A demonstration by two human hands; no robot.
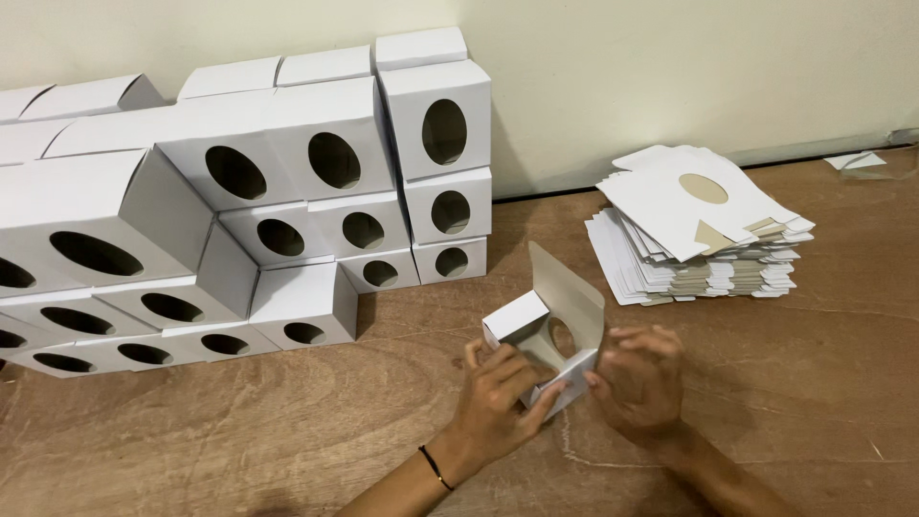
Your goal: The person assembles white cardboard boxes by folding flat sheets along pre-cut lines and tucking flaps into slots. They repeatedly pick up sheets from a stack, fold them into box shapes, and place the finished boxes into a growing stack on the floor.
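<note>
A small white cardboard box with an oval window hole stands half folded on the wooden surface, its brown-lined lid flap raised. My left hand, with a thin black band at the wrist, grips the box's near left side, fingers curled under a flap. My right hand holds the box's right side, fingers bent against the wall. Both hands touch the box.
Several finished white boxes with oval holes are stacked in rows against the cream wall at the left. A pile of flat unfolded box blanks lies at the right. A paper scrap rests by the far-right wall. The wooden surface shows bare in front.
</note>
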